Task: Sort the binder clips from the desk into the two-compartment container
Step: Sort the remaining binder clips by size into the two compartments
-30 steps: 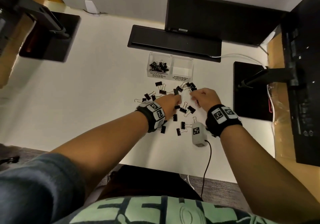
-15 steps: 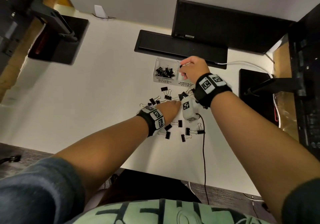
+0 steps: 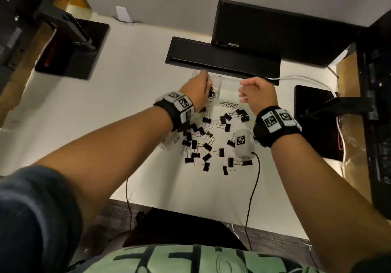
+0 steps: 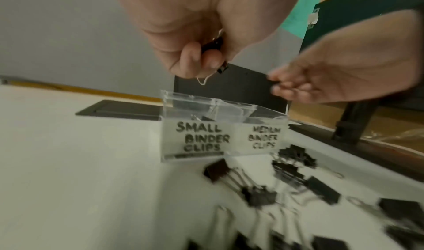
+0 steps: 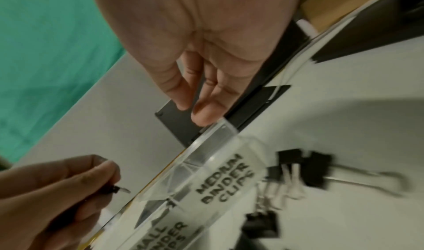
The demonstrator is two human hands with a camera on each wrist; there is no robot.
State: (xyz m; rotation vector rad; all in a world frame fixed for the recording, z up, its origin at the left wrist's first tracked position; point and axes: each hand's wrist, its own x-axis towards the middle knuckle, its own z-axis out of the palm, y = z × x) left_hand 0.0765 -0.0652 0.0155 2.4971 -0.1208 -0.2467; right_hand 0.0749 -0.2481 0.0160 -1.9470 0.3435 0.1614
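A clear two-compartment container (image 3: 228, 104) (image 4: 220, 136) (image 5: 220, 172) stands at mid-desk, labelled SMALL BINDER CLIPS on the left and MEDIUM BINDER CLIPS on the right. Black clips lie in its small side. My left hand (image 3: 204, 87) (image 4: 199, 61) (image 5: 91, 181) hovers over the small compartment and pinches a small black binder clip (image 4: 214, 44) (image 5: 114, 189). My right hand (image 3: 243, 92) (image 5: 197, 107) (image 4: 282, 87) hangs by the container's far right corner, fingers relaxed and holding nothing. Several loose black clips (image 3: 206, 146) (image 4: 259, 194) (image 5: 305, 165) lie scattered in front of the container.
A black monitor base (image 3: 222, 59) sits right behind the container, under a dark monitor (image 3: 275, 33). A white camera unit (image 3: 243, 143) with a black cable hangs below my right wrist. Black stands sit at far left (image 3: 72, 48) and right (image 3: 313, 120).
My left hand rose from the clips on the desk to above the small compartment, holding a small clip. My right hand moved to the right, off the medium compartment.
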